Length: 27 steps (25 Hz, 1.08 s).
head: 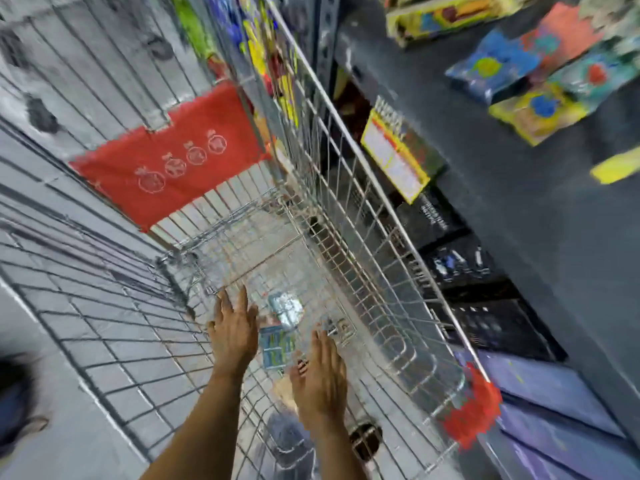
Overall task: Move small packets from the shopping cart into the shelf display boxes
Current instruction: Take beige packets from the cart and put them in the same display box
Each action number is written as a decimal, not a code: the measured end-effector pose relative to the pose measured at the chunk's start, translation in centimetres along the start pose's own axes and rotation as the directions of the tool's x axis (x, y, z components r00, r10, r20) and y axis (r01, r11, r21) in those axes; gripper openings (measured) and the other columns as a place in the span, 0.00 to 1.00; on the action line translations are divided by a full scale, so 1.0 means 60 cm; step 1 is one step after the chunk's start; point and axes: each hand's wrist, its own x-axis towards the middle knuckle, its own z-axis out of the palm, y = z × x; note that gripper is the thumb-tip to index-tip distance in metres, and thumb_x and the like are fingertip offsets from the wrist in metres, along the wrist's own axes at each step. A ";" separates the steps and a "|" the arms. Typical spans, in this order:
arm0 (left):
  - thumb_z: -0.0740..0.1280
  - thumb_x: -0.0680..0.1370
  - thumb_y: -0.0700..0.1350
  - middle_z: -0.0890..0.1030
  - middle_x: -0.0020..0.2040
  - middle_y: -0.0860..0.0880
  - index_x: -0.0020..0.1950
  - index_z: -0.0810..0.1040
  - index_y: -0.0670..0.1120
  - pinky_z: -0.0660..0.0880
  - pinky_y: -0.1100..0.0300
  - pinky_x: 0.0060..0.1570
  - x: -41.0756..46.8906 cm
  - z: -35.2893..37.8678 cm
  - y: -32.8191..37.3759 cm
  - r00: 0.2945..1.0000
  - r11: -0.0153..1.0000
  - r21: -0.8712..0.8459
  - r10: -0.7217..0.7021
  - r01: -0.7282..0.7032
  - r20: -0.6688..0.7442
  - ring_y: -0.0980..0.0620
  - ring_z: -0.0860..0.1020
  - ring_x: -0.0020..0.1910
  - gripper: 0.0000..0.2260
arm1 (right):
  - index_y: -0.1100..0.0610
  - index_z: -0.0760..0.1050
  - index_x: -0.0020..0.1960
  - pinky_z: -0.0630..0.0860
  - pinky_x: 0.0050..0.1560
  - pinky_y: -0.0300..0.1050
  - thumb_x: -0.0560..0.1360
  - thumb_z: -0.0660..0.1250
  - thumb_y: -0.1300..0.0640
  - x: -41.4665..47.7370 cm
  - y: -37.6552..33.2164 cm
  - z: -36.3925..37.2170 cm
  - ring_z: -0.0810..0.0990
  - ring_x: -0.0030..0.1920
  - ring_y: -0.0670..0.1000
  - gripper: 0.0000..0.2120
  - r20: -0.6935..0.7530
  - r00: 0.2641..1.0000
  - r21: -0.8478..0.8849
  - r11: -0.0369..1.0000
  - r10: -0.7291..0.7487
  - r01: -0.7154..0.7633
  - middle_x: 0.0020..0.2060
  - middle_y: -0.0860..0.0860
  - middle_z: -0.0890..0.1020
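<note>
- Down in the cart, both hands reach with fingers spread wide and holding nothing: the left hand [231, 336] has its fingers fanned and palm down, the right hand [320, 375] is flat with fingers extended.
- Between the two hands a small blue-and-green packet [276, 346] lies flat on the cart floor, just beside the left hand's fingertips and touching neither hand as far as the blur allows.
- Just beyond it sits a crinkled silvery packet [285, 310], shiny like foil, also on the cart floor ahead of the fingers.
- Both bare forearms come up from the bottom edge of the view into the basket.
- Around them stands the shopping cart [349, 188], a grid of thin, pale metal wire; its floor holds only these few small items that can be made out.
- At the far end a red fabric-like flap [166, 157] with white round outline drawings hangs across the wire.
- A red plastic corner bumper [472, 414] caps the near right rim.
- To the right runs a dark grey shelf [485, 161], its top board carrying glossy, pillow-shaped packets [540, 74] in blue, orange, teal and yellow, blurred.
- A yellow-bordered price tag [394, 157] hangs at the shelf edge.
- Pale grey floor tiles [41, 327] show through the wire.
</note>
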 end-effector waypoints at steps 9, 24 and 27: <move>0.58 0.78 0.56 0.49 0.76 0.40 0.75 0.53 0.52 0.53 0.38 0.67 0.061 0.080 -0.054 0.991 0.989 -0.067 -0.132 0.133 0.022 0.40 0.49 0.74 0.27 | 0.57 0.64 0.70 0.65 0.59 0.53 0.68 0.54 0.30 0.027 0.074 0.053 0.69 0.65 0.60 0.40 0.081 0.995 -0.190 0.981 0.056 -0.040 0.68 0.63 0.68; 0.44 0.79 0.58 0.63 0.73 0.41 0.74 0.55 0.53 0.58 0.37 0.65 -0.033 0.095 -0.038 0.999 0.999 0.005 0.039 -0.039 -0.002 0.42 0.63 0.69 0.24 | 0.54 0.62 0.71 0.73 0.58 0.58 0.64 0.73 0.68 0.057 0.057 0.043 0.55 0.71 0.61 0.39 0.063 0.998 -0.239 0.971 -0.009 0.024 0.72 0.58 0.56; 0.54 0.79 0.53 0.57 0.75 0.41 0.75 0.50 0.49 0.60 0.37 0.64 -0.033 0.093 -0.038 0.997 0.996 0.050 -0.070 0.067 0.042 0.39 0.61 0.69 0.27 | 0.53 0.62 0.72 0.72 0.59 0.54 0.65 0.72 0.69 0.076 0.065 0.040 0.57 0.71 0.61 0.39 0.010 1.000 -0.231 0.973 -0.011 0.013 0.72 0.60 0.58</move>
